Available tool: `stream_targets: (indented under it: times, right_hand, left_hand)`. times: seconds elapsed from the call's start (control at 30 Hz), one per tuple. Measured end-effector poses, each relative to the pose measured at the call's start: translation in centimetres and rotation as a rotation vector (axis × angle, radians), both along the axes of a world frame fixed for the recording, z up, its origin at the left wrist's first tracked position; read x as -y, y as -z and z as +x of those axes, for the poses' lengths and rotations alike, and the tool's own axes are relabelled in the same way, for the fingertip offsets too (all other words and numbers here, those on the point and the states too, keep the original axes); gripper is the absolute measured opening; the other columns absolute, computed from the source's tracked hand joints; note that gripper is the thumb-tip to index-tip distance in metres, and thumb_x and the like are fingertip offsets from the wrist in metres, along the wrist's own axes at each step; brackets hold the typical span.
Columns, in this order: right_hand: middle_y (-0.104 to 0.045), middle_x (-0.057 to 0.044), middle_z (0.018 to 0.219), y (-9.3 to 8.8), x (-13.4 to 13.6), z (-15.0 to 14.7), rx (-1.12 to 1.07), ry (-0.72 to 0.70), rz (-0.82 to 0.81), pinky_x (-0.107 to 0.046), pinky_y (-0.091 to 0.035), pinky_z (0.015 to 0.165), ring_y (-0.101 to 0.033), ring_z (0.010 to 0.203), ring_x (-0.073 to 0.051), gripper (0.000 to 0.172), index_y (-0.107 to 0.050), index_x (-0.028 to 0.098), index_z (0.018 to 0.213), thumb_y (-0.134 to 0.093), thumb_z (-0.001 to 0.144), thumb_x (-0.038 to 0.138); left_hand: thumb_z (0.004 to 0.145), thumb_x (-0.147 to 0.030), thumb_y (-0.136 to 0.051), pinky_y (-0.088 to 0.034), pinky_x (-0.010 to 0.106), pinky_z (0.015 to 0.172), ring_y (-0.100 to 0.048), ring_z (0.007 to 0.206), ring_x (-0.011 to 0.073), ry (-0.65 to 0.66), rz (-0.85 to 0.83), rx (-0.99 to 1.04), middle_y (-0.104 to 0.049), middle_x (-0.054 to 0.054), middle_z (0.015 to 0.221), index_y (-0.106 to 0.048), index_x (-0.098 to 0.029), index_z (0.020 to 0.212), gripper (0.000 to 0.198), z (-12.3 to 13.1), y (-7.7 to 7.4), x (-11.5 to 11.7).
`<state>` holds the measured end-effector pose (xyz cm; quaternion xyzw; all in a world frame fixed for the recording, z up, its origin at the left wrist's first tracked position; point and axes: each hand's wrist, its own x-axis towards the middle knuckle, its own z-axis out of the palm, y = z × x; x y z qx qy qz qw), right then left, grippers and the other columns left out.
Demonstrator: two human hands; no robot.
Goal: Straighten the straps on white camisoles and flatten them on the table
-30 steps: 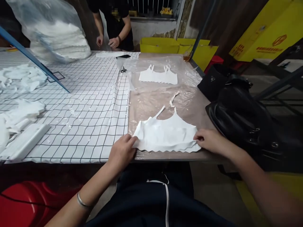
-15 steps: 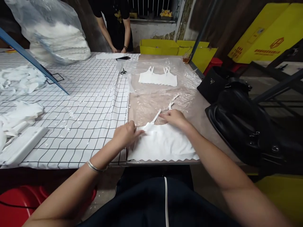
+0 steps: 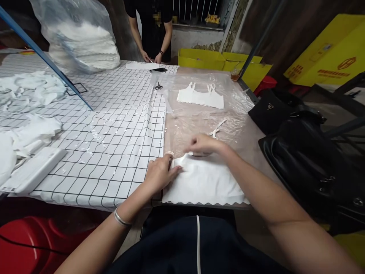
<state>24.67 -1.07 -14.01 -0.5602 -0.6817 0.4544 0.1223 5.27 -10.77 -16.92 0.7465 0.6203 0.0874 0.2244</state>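
Observation:
A white bra top (image 3: 208,180) with thin straps and a scalloped hem lies flat at the table's front edge, hem toward me. My left hand (image 3: 161,172) grips its upper left corner, thumb on the cloth and fingers at the edge. Slightly blurred, my right hand (image 3: 203,144) is closed over the top edge, where the left strap was visible before. The strap in its fingers is mostly hidden. The right strap (image 3: 218,128) stretches away beyond that hand. Farther back, a second white bra top (image 3: 200,97) is spread on clear plastic sheeting (image 3: 188,125).
Black scissors (image 3: 158,86) lie on the sheeting's left. White scraps dot the checked cloth (image 3: 128,152); heaped white garments (image 3: 31,89) and a white box (image 3: 35,171) are left. Black bags (image 3: 296,160) stand right. Across the table, a person (image 3: 151,34) works near a bagged stack (image 3: 82,45).
My right hand has moved left and closed over the left strap, which no longer shows. My left hand keeps its place on the corner. The whole view has shifted slightly.

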Motion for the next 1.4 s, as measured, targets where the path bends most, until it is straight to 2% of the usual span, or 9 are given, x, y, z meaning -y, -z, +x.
stream_targets:
  times: [0.13, 0.37, 0.5, 0.63, 0.77, 1.0, 1.13, 1.3, 1.4]
  right_hand:
    - [-0.051, 0.005, 0.059, 1.8, 3.2, 1.5, -0.081, -0.1, -0.013, -0.023, -0.031, 0.052, -0.044, 0.057, -0.009, 0.027, -0.053, 0.018, 0.062, -0.076, 0.061, 0.033]
    - [-0.055, 0.0, 0.07, 2.6, 4.5, 2.8, -0.227, 0.022, 0.348, -0.028, -0.043, 0.063, -0.051, 0.067, -0.013, 0.018, -0.063, 0.019, 0.065, -0.077, 0.063, 0.03]
    - [-0.06, -0.002, 0.084, 3.8, 6.0, 2.4, -0.373, 0.063, 0.586, -0.032, -0.049, 0.077, -0.057, 0.079, -0.016, 0.014, -0.064, 0.022, 0.083, -0.069, 0.079, 0.035]
    - [-0.058, -0.004, 0.091, 5.7, 8.5, 2.9, -0.239, 0.196, 0.751, -0.036, -0.049, 0.081, -0.058, 0.085, -0.02, 0.025, -0.054, 0.024, 0.099, -0.068, 0.083, 0.037]
    - [-0.062, -0.008, 0.101, 6.5, 11.0, 3.5, 0.039, -0.053, 0.81, -0.042, -0.046, 0.085, -0.054, 0.097, -0.026, 0.015, -0.057, 0.023, 0.099, -0.063, 0.088, 0.032]
    - [-0.065, -0.007, 0.102, 6.8, 11.5, 3.5, 0.162, -0.068, 0.802, -0.04, -0.042, 0.085, -0.053, 0.096, -0.024, 0.015, -0.063, 0.022, 0.105, -0.062, 0.09, 0.024]
    - [-0.064, -0.007, 0.105, 7.0, 11.4, 3.4, 0.204, -0.096, 0.814, -0.039, -0.041, 0.087, -0.052, 0.098, -0.024, 0.014, -0.067, 0.022, 0.103, -0.062, 0.09, 0.023]
    - [-0.063, -0.009, 0.108, 6.8, 11.6, 3.2, 0.244, -0.092, 0.782, -0.04, -0.041, 0.088, -0.052, 0.101, -0.026, 0.015, -0.068, 0.023, 0.103, -0.061, 0.09, 0.026]
    - [-0.063, -0.009, 0.108, 6.9, 11.6, 3.2, 0.235, -0.086, 0.766, -0.041, -0.041, 0.089, -0.052, 0.1, -0.026, 0.015, -0.068, 0.024, 0.103, -0.06, 0.091, 0.026]
  left_hand:
    - [0.09, -0.032, -0.054, -0.039, 0.037, 0.08, -0.065, 0.081, 0.0245, -0.029, -0.034, 0.048, -0.068, 0.003, 0.08, -0.059, -0.02, 0.093, 0.014, -0.5, 0.2, 0.2]
    - [0.093, -0.042, -0.046, -0.039, 0.035, 0.078, -0.058, 0.088, 0.0243, 0.044, 0.074, 0.262, -0.066, 0.008, 0.087, -0.061, -0.018, 0.078, 0.032, -0.4, -0.5, -1.9]
    - [0.093, -0.049, -0.046, -0.037, 0.029, 0.061, -0.052, 0.062, 0.0173, 0.157, -0.293, 0.523, -0.058, 0.003, 0.063, -0.06, -0.018, 0.065, 0.045, 1.0, -1.3, -4.7]
    - [0.076, -0.036, -0.072, -0.032, 0.023, 0.047, -0.041, 0.047, 0.0093, 0.11, -0.775, 0.79, -0.052, -0.002, 0.056, -0.064, -0.016, 0.072, 0.022, 1.5, -1.3, -5.6]
    - [0.066, -0.018, -0.078, -0.044, 0.021, 0.056, -0.06, 0.064, 0.011, -0.072, -0.991, 1.008, -0.067, 0.005, 0.076, -0.063, -0.013, 0.072, 0.017, 0.7, -0.9, -4.8]
    - [0.081, -0.04, -0.066, -0.041, 0.026, 0.055, -0.059, 0.058, 0.0158, 0.074, -0.449, 0.442, -0.062, 0.001, 0.062, -0.063, -0.017, 0.079, 0.024, 1.7, -0.5, -3.6]
    - [0.084, -0.036, -0.065, -0.047, 0.032, 0.077, -0.065, 0.095, 0.0253, 0.054, 0.022, 0.115, -0.069, 0.011, 0.102, -0.06, -0.016, 0.104, 0.029, 3.5, -0.1, -5.3]
    - [0.069, -0.022, -0.078, -0.047, 0.034, 0.086, -0.063, 0.104, 0.0304, -0.085, -0.127, 0.353, -0.069, 0.011, 0.09, -0.053, -0.018, 0.067, 0.025, 4.6, 0.5, -9.3]
    - [0.083, -0.026, -0.067, -0.052, 0.032, 0.076, -0.068, 0.085, 0.0233, -0.097, -0.2, 0.505, -0.069, 0.009, 0.079, -0.051, -0.018, 0.068, 0.023, 4.2, -0.2, -11.0]
